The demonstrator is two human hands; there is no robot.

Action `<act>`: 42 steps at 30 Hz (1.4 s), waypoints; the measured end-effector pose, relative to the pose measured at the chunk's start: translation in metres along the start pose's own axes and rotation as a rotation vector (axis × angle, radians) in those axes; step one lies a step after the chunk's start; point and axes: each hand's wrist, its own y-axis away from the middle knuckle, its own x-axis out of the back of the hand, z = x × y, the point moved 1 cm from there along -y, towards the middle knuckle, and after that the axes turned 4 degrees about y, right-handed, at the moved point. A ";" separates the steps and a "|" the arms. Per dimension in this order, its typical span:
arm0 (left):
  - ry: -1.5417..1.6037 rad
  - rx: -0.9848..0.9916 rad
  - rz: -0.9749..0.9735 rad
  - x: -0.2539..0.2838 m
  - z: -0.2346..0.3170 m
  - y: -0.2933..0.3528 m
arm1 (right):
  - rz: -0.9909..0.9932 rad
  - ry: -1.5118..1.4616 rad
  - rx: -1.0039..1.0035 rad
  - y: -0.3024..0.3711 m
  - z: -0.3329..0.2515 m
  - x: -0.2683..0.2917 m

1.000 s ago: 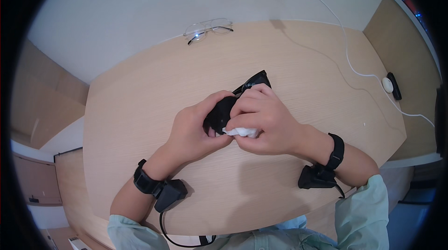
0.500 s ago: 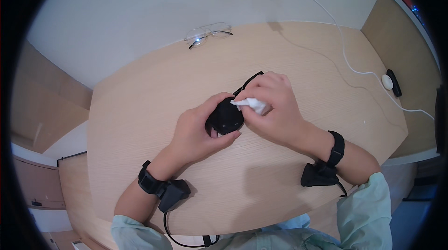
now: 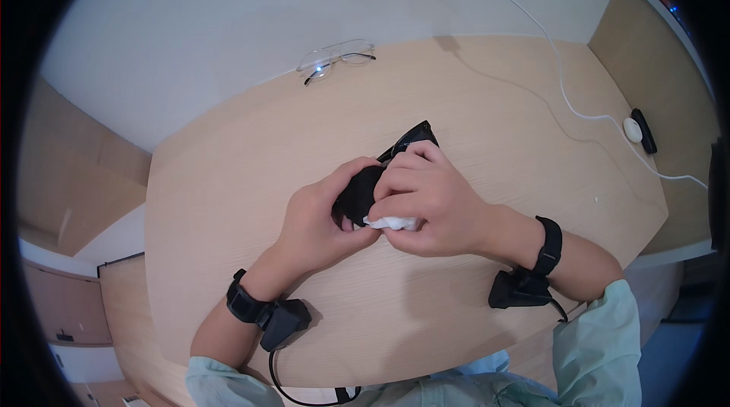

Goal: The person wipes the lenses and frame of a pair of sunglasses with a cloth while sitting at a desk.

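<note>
glossy black sunglasses, crumpled white tissue

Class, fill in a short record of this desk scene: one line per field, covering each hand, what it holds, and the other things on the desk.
left hand: grips black sunglasses
right hand: presses white wipe on the sunglasses
desk: light wood
far edge: clear-rimmed glasses
right side: white cable
</note>
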 end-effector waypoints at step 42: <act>0.010 0.039 -0.026 0.000 0.000 0.001 | 0.180 0.069 -0.117 -0.005 0.039 0.024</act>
